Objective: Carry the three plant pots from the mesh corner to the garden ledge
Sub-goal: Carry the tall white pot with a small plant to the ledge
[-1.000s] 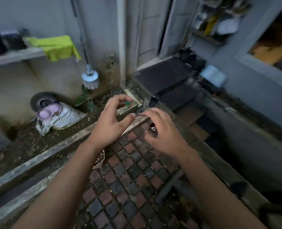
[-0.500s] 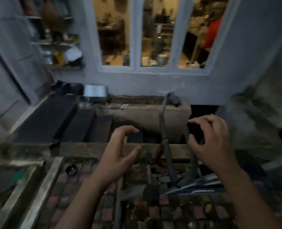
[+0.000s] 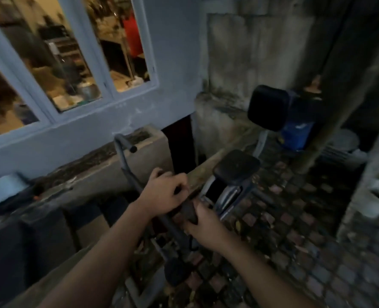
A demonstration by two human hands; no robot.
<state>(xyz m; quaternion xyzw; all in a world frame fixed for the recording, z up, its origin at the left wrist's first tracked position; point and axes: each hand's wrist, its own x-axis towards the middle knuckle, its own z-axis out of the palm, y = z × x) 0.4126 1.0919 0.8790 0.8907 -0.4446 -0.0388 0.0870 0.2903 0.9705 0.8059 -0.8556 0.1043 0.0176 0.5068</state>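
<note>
Two bare hands met low in the middle of the head view, above a brick floor (image 3: 306, 230) scattered with dead leaves. The right hand (image 3: 206, 225) had its fingers and thumb wrapped round a small dark object (image 3: 189, 213), holding it from below and from the right. The left hand (image 3: 164, 193) lay knuckles up just beside it on the left, its fingers curled down towards the top of the same object. The blur made it impossible to tell whether that hand gripped anything. The blur also left it unclear whether the dark object was one of the plant pots; it sat between the two hands, just above the paving.

A curved metal tube (image 3: 123, 161) rose behind the left hand and hooked over near a concrete trough (image 3: 148, 156), which stood against the pale wall under a lit window (image 3: 121, 52). To the right of the hands one black pad (image 3: 237, 166) sat on a metal frame. A second black pad (image 3: 268, 107) stood higher and further back. A blue container (image 3: 296, 135) stood behind that upper pad, close to a stained concrete wall (image 3: 250, 52). Both forearms reached in from the bottom edge, bare to the elbow.
</note>
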